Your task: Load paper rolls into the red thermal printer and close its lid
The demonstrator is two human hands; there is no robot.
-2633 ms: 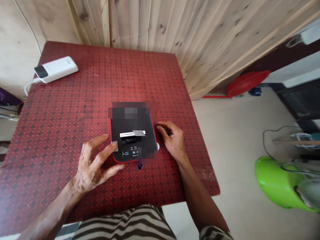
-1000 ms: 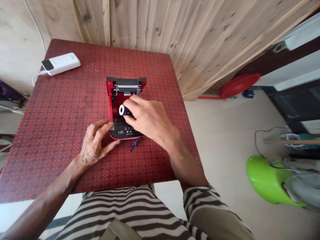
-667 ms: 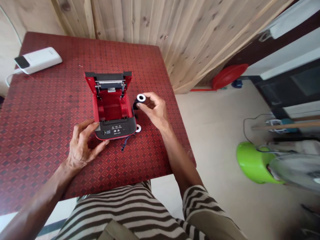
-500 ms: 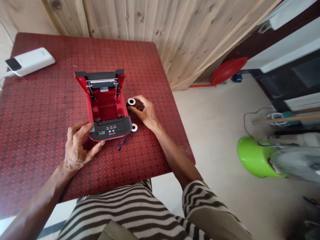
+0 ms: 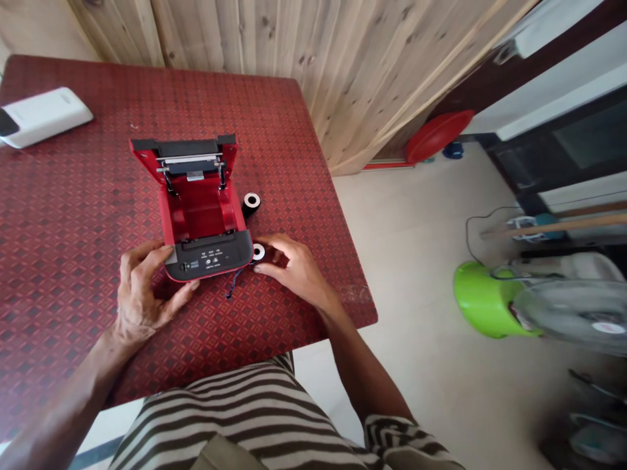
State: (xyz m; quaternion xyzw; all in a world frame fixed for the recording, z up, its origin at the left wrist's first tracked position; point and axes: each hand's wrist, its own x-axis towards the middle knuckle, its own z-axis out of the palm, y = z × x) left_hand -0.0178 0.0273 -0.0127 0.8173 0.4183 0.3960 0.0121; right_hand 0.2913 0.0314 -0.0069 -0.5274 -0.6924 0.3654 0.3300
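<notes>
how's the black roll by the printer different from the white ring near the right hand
The black cylindrical roll shows a dark body; the white ring shows only a flat white face. The roll sits beside the open red printer's side, the ring at its front corner. The right hand is at the ring, away from the roll. Both show white around a dark centre, on the red patterned table.
</notes>
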